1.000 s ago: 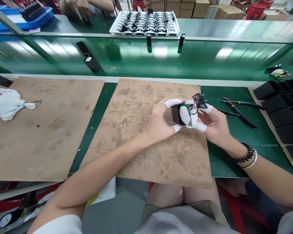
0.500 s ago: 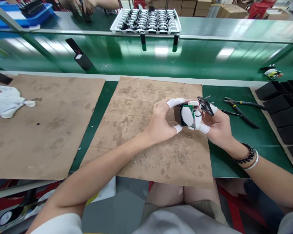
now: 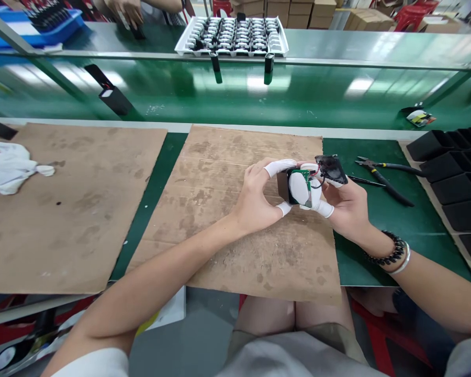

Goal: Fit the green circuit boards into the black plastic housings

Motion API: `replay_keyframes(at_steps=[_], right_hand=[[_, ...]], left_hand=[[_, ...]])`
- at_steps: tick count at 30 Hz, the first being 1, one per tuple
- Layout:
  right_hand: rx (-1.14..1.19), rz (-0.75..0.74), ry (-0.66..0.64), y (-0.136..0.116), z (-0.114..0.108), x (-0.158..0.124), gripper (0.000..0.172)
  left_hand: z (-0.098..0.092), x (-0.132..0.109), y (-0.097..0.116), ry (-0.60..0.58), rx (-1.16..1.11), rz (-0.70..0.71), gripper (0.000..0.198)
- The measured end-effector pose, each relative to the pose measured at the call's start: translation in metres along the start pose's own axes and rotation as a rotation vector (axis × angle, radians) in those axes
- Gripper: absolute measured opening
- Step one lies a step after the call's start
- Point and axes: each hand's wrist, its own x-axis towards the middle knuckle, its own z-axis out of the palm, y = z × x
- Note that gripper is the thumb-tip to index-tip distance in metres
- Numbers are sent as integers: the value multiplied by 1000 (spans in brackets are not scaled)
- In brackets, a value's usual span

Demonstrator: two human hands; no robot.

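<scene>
My left hand (image 3: 259, 195), with white covers on the fingertips, grips a black box-shaped housing (image 3: 283, 187) between thumb and fingers. In the housing's open end sit a white round pad (image 3: 299, 188) and a strip of green circuit board (image 3: 308, 178). My right hand (image 3: 343, 201) is closed at that open end, on a black end cap (image 3: 331, 168) joined to the inside by thin red and black wires. Part of the cap and the right fingertips overlap, so the exact grip is hidden. Both hands are above a stained cardboard sheet (image 3: 235, 251).
Black-and-yellow cutting pliers (image 3: 380, 175) lie to the right, beside several black housings (image 3: 461, 191). A white glove (image 3: 11, 167) rests on the left cardboard. Black units ride on the green conveyor belt (image 3: 172, 94). A white tray (image 3: 182, 48) stands beyond, near another person's hand (image 3: 127, 10).
The black end cap has turned so its flat face shows more. On the belt, the black units have shifted left. Both hands keep nearly the same place.
</scene>
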Motion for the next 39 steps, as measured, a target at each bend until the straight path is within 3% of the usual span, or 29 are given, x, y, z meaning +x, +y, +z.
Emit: replay_keyframes(at_steps=[12, 21, 24, 26, 29, 31, 32, 33, 36, 39], right_hand=[[-26, -98, -14, -4, -2, -1, 57], [-37, -91, -31, -7, -2, 1, 51], [-46, -22, -67, -11, -3, 4, 50], [-45, 82, -111, -10, -4, 7, 59], [24, 231, -207, -6, -10, 12, 94], [83, 234, -226, -6, -15, 16, 111], [97, 208, -212, -8, -17, 18, 111], [96, 178, -185, -11, -20, 19, 104], [0, 122, -98, -24, -25, 21, 60], [-221, 78, -44, -33, -27, 19, 41]], left_hand=[[1, -2, 3, 46, 8, 32, 58], [0, -3, 3, 42, 27, 27, 59], [1, -3, -2, 3, 35, -34, 60], [2, -1, -8, -81, -25, -130, 59], [2, 5, -21, -267, -236, -309, 59], [-1, 10, -25, -372, -369, -394, 60], [-3, 11, -26, -417, -411, -412, 61], [-6, 13, -24, -458, -435, -412, 61], [-13, 14, -13, -527, -374, -348, 58], [-12, 10, 0, -441, -70, -241, 57]])
